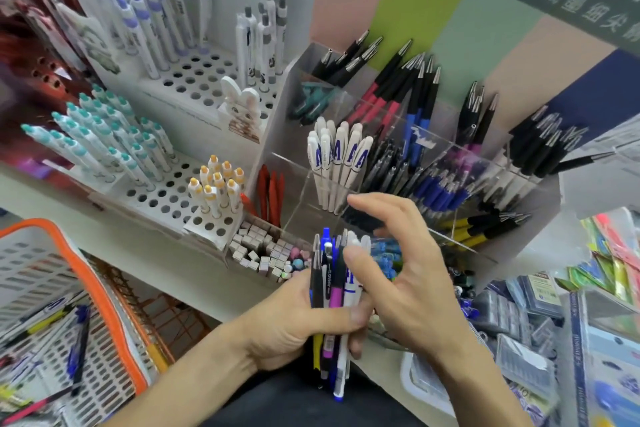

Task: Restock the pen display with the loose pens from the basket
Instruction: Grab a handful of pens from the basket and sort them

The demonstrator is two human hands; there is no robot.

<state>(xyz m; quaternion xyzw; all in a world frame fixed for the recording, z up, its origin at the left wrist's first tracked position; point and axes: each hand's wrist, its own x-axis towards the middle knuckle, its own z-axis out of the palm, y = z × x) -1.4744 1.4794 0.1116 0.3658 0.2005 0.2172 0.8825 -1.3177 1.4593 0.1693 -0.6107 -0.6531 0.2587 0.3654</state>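
Stationery shelf ahead, clear compartmented pen display part-filled; left hand grips mixed pen bundle, right hand loosely spread beside its tips, basket lower left: better pinch one pen, match its compartment.

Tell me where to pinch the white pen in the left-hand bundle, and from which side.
Pinch the white pen at its capped top end, which stands above the left hand, coming from above and the right, where the right hand hovers with fingers spread. Its lower barrel is clamped among the bundle, so only the top is free.
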